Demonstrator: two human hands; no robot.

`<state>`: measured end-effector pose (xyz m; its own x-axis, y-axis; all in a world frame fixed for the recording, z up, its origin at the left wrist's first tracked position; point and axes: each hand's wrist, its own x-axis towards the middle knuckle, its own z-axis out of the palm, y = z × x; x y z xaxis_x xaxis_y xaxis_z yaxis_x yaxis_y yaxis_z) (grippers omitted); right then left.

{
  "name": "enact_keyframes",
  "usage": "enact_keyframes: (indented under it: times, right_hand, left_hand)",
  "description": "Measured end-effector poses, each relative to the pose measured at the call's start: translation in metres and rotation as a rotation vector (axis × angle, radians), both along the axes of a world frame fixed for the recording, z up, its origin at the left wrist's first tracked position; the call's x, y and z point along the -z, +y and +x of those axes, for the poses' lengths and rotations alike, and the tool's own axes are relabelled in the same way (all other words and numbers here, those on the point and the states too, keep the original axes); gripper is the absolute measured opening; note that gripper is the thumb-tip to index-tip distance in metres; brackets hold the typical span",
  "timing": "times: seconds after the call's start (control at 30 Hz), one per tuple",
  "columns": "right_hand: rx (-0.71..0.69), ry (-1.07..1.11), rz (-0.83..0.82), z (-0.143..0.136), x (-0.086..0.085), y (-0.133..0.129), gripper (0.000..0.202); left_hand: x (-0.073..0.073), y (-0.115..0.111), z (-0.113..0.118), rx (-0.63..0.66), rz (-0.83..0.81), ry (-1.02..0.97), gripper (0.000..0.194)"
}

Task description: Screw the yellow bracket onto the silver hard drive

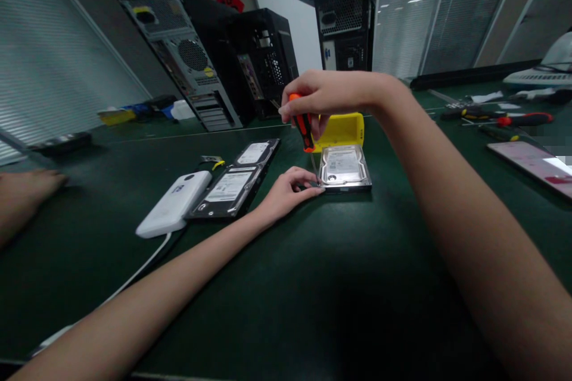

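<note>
A silver hard drive lies flat on the dark green table, label side up. My right hand is wrapped round the orange and black handle of a screwdriver. The screwdriver stands nearly upright, its tip at the drive's front left corner. At that same corner my left hand rests on the table, thumb and fingers closed against the drive's edge near the tip. Right behind the drive sits an open yellow case. The screw under the tip is too small to make out.
Two more hard drives lie left of my left hand, beside a white box with a cable. Computer towers stand at the back. Pliers and a phone lie right. Another person's hand is at far left.
</note>
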<state>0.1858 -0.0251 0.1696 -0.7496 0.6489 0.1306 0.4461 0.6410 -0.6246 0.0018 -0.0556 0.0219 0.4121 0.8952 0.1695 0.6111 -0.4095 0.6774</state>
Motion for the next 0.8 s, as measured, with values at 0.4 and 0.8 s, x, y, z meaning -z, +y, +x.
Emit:
enact_keyframes:
  times: [0.4, 0.8]
  right_hand:
    - [0.003, 0.008, 0.106, 0.0025, 0.0048, 0.0025, 0.022]
    - [0.079, -0.142, 0.110, 0.0057, -0.0031, -0.0032, 0.030]
  left_hand:
    - [-0.0010, -0.0018, 0.0015, -0.007, -0.001, -0.007, 0.031]
    - [0.0013, -0.0012, 0.0011, -0.015, -0.003, -0.010, 0.031]
